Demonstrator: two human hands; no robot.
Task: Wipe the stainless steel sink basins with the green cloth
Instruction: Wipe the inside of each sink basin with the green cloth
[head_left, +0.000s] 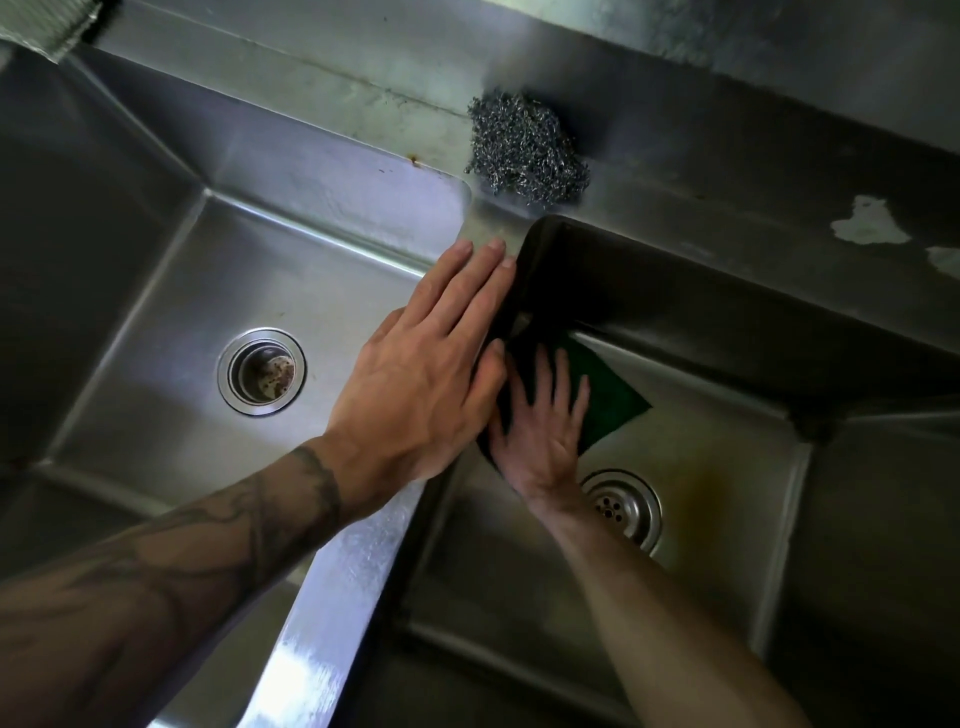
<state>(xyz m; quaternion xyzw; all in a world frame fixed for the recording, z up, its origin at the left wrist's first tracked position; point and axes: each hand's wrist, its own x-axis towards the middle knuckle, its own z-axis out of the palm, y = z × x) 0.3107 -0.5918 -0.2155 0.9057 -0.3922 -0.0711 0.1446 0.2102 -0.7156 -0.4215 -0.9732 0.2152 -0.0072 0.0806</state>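
Observation:
Two stainless steel basins lie side by side: the left basin (156, 291) and the right basin (717, 467), split by a shiny divider (343, 571). Down in the right basin, my right hand (545, 431) presses the green cloth (613, 400) flat against the floor near the far left corner, fingers spread and straight. My left hand (431, 364) rests flat on the divider with its fingers straight and pointing toward the back ledge. Part of the cloth is hidden under my right hand and in the corner's shadow.
A steel wool scourer (524, 150) sits on the back ledge behind the divider. The left basin's drain (261, 371) holds some brown debris. The right basin's drain (623, 506) lies beside my right wrist, with a yellowish stain (701, 499) to its right.

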